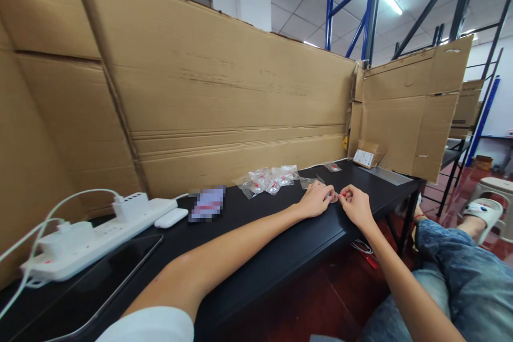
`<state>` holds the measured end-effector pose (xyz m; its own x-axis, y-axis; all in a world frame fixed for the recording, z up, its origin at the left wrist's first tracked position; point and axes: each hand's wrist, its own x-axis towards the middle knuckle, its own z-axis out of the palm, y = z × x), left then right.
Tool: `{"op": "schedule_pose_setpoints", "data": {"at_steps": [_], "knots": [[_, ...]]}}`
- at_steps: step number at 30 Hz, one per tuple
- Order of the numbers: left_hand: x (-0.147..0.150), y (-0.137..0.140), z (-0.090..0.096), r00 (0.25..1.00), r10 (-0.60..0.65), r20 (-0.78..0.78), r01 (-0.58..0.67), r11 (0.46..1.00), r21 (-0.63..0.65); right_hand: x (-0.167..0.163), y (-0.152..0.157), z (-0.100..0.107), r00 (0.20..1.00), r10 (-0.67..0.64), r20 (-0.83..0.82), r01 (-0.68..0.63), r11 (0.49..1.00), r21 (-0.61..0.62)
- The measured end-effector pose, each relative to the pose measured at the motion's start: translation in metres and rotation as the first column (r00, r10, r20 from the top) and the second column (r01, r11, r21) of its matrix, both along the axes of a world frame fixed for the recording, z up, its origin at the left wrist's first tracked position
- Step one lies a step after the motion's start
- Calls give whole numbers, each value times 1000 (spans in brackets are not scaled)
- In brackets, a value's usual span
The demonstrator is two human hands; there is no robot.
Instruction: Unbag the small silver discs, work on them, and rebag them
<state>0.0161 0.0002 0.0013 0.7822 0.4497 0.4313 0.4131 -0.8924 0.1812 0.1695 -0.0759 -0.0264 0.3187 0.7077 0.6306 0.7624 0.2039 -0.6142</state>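
Observation:
My left hand (318, 199) rests on the black table, its fingers curled and pressed together at a small clear piece that I cannot make out. Close beside it, my right hand (355, 206) pinches a tiny red piece (342, 195) between thumb and fingertips. The two sets of fingertips nearly meet. Just behind the left hand lies a clear plastic bag (306, 183), partly hidden by that hand. Farther left is a pile of small clear bags (268, 179) with red bits inside. Another such bag (332, 167) lies alone toward the back.
Cardboard walls (240, 80) enclose the back and sides of the table (256, 272). On the left are a white power strip (104, 235) with plugs, a tablet (92, 283), a white case (171, 218) and a blurred packet (207, 203). A brown parcel (368, 154) stands back right.

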Motion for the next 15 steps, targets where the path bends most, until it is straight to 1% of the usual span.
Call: {"op": "schedule_pose_setpoints", "data": {"at_steps": [2,5,8,11,15], "knots": [[0,0,0,999,-7,43,6,1000,3,-1,-1,0,999,18,-30,-17,1000,24],[0,-1,1,993,25,112,-30,999,41,-2,-1,0,997,45,-59,-40,997,69],[0,-2,2,987,26,156,-36,998,56,-4,-3,2,995,95,-34,-92,992,80],[0,-2,2,979,-2,204,-1,1000,14,-7,-7,4,993,116,7,-116,988,105],[1,-2,4,952,41,304,-20,997,-74,-11,-13,7,996,77,39,-83,980,181]]}}
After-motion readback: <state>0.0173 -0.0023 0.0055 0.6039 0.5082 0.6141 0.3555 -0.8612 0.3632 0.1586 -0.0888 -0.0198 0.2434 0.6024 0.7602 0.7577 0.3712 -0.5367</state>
